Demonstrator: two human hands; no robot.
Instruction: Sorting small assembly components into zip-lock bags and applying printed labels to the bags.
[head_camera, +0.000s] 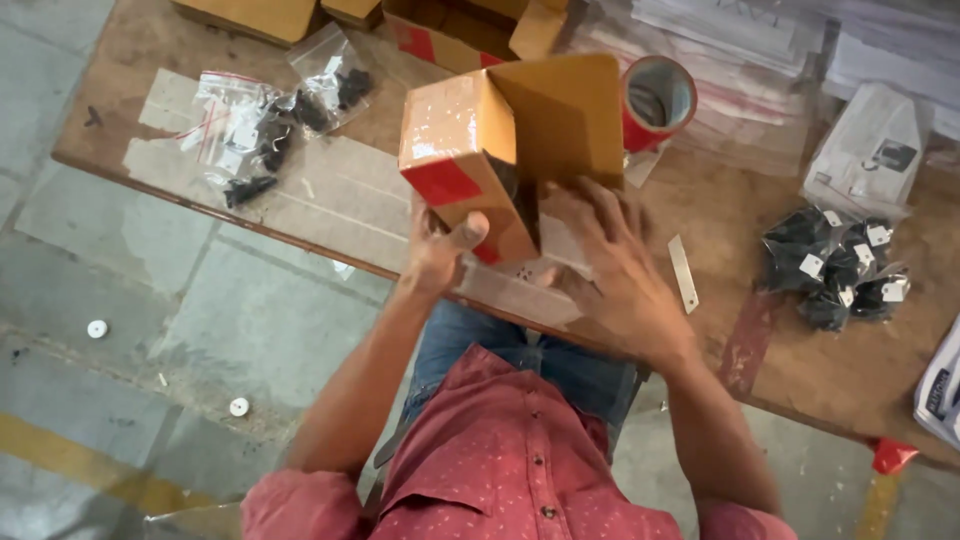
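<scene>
On wooden table (800, 370), clutter all round: clear zip bags of small black parts (265, 125) at far left, roll of red tape (660, 95) just behind and right of the work, white blade strip (684, 272) lying flat to the right, heap of black tagged bags (840, 268) further right, stacks of white packets (800, 40) along the far edge, more cardboard boxes (450, 30) behind. Nothing between camera and work. At table's near edge, small brown cardboard box (480, 150), tilted, glossy with clear tape, red tape at corners, one flap standing open. Left hand (440, 250) gripping lower corner, thumb pressed on box face. Right hand (610, 265) laid beside flap, fingers spread, touching the box.
</scene>
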